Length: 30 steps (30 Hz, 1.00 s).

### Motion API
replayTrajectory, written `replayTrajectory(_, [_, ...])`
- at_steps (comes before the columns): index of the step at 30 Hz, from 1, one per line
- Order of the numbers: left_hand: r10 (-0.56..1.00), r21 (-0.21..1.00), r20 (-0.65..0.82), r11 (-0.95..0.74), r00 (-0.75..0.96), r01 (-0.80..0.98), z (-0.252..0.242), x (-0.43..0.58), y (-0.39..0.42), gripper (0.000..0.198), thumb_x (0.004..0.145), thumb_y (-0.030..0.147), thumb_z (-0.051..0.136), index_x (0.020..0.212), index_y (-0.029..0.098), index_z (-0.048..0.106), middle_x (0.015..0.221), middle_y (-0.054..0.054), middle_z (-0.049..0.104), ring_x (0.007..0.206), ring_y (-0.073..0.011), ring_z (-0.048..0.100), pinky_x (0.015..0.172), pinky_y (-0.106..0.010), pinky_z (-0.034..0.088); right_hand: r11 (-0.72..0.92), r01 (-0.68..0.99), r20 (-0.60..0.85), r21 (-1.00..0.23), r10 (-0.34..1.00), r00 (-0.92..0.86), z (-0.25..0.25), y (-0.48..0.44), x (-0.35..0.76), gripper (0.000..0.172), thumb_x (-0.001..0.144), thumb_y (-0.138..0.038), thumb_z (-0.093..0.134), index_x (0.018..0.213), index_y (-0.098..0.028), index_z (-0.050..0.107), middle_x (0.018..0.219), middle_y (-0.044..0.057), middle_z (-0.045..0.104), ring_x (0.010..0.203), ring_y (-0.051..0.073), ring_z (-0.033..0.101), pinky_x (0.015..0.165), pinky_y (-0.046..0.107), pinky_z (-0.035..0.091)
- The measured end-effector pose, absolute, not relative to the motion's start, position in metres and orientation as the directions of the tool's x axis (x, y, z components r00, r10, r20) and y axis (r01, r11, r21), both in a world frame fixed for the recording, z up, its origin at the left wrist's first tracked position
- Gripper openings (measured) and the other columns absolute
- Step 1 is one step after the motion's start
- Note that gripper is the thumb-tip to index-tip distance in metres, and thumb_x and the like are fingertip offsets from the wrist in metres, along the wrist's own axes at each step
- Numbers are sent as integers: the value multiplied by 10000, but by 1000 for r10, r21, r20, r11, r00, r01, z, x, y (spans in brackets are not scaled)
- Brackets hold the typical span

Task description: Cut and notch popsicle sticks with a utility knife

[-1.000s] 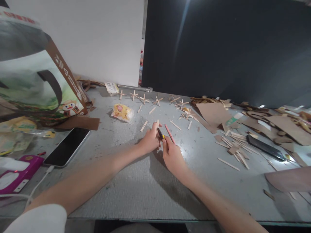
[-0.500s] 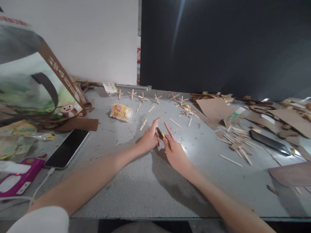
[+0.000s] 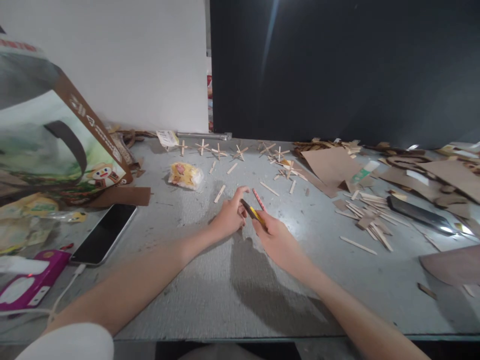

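Note:
My right hand (image 3: pixel 275 235) is closed around a black and yellow utility knife (image 3: pixel 255 214), which points up and left toward my other hand. My left hand (image 3: pixel 229 217) is at the knife's dark front end, with its index finger arched above it and the other fingers curled in. What those curled fingers hold, if anything, is hidden. Just beyond my right knuckles is a thin red and white patterned stick (image 3: pixel 258 199), its lower end covered by the hand. Short pieces of wooden stick lie past my hands, one (image 3: pixel 219 193) close to my left fingers.
Several star-shaped stick pieces (image 3: pixel 240 152) stand along the back, near a yellow wrapped packet (image 3: pixel 185 176). Loose wooden sticks (image 3: pixel 375 220), cardboard (image 3: pixel 326 167) and a dark elongated object (image 3: pixel 418 215) lie right. A phone (image 3: pixel 105 234), purple device (image 3: pixel 33 280) and large printed bag (image 3: pixel 45 135) are left.
My right hand has drawn slightly back to the right, and more of the knife's yellow part shows. My left index finger is more bent. The view has shifted a little.

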<state>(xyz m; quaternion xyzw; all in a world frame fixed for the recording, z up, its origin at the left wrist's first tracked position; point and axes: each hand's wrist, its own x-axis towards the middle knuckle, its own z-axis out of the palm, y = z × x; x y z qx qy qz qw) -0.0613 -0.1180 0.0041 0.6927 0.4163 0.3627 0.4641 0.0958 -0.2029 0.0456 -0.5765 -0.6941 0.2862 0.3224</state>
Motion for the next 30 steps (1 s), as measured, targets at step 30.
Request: replayTrajectory(30, [895,994,73,-99,440,37,11,-60,-112,801,974,163,529,1670,285,151,657,77,618,397,-120,616,389,-158,448,189,643,220,-742,975,-32,62,-214,100,452,1047,-439,369,1269,-175,661,587,-20,586,409,154,488,481,286,324])
